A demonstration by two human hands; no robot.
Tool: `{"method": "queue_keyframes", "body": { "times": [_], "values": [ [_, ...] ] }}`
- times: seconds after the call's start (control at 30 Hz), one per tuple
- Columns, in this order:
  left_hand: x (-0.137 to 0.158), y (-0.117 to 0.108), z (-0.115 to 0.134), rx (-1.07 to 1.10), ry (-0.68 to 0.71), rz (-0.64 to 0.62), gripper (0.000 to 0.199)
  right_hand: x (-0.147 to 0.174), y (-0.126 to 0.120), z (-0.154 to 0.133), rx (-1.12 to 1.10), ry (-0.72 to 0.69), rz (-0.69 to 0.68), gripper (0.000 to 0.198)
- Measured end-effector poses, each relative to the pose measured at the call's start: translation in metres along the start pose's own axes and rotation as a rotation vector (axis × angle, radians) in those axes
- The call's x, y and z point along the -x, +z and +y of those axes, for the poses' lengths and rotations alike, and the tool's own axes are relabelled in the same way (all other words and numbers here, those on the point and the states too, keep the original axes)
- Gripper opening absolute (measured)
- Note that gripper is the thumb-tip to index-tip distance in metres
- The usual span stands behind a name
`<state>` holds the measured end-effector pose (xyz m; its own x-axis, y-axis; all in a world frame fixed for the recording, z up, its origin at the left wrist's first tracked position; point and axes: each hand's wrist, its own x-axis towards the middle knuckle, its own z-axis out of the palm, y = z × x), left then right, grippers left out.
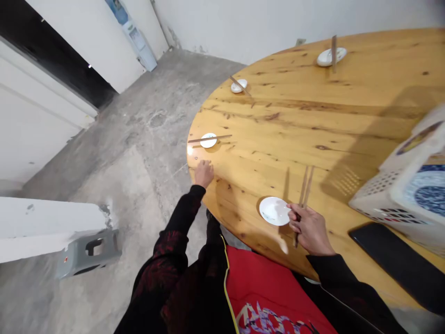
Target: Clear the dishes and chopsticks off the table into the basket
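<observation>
Chopsticks (309,186), a thin brown pair, are gripped in the person's right hand (310,227) in the head view, above the near part of the wooden table (271,139). That hand is closed around them, fingers curled, with the long ends slanting up toward the far side and a short end showing below the fist; their shadow falls apart from them on the wood. Just left of the hand lies a white dish (273,211), its right rim meeting the fingertips in view, though whether they touch cannot be told. The left hand (204,173) is at the table's left edge with fingers bent in; whether it holds anything cannot be made out. Just beyond it is a second dish (208,144) with another pair (222,136) laid across it. Farther along the curved edge sit a third dish (236,88) and a fourth dish (325,58), each also crossed by brown sticks (334,53). On the right stands a pale plastic basket (378,185) with blue-patterned ware (431,191) visible in it, and near its base lies a flat black object (399,266).
</observation>
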<state>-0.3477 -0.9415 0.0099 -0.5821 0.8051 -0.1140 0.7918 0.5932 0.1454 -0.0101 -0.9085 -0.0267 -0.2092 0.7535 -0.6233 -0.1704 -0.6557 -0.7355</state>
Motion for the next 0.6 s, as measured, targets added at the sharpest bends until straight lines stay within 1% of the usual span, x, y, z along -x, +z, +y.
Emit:
{"method": "queue_keyframes", "body": {
  "times": [0.1, 0.17, 0.27, 0.33, 0.4, 0.47, 0.53, 0.6],
  "values": [
    [-0.07, -0.013, -0.039, -0.094, 0.027, 0.066, 0.036, 0.003, 0.019, 0.0, 0.0, 0.006, 0.058, 0.046],
    [-0.111, -0.014, -0.059, -0.131, 0.067, 0.068, 0.038, 0.004, 0.04, 0.004, -0.004, 0.008, 0.091, 0.046],
    [-0.162, -0.004, -0.082, -0.155, 0.15, 0.026, 0.04, 0.004, 0.081, 0.015, -0.022, -0.003, 0.163, 0.047],
    [-0.189, 0.003, -0.095, -0.172, 0.215, -0.013, 0.038, 0.004, 0.115, 0.024, -0.034, 0.006, 0.218, 0.048],
    [-0.208, 0.008, -0.105, -0.196, 0.29, -0.061, 0.035, 0.001, 0.15, 0.034, -0.048, 0.043, 0.246, 0.049],
    [-0.221, 0.009, -0.114, -0.218, 0.372, -0.111, 0.032, -0.004, 0.184, 0.043, -0.065, 0.075, 0.247, 0.05],
    [-0.225, 0.008, -0.12, -0.229, 0.44, -0.139, 0.032, -0.014, 0.214, 0.048, -0.085, 0.083, 0.236, 0.049],
    [-0.216, 0.005, -0.123, -0.218, 0.469, -0.158, 0.035, -0.026, 0.239, 0.05, -0.107, 0.066, 0.23, 0.046]
  ]
}}
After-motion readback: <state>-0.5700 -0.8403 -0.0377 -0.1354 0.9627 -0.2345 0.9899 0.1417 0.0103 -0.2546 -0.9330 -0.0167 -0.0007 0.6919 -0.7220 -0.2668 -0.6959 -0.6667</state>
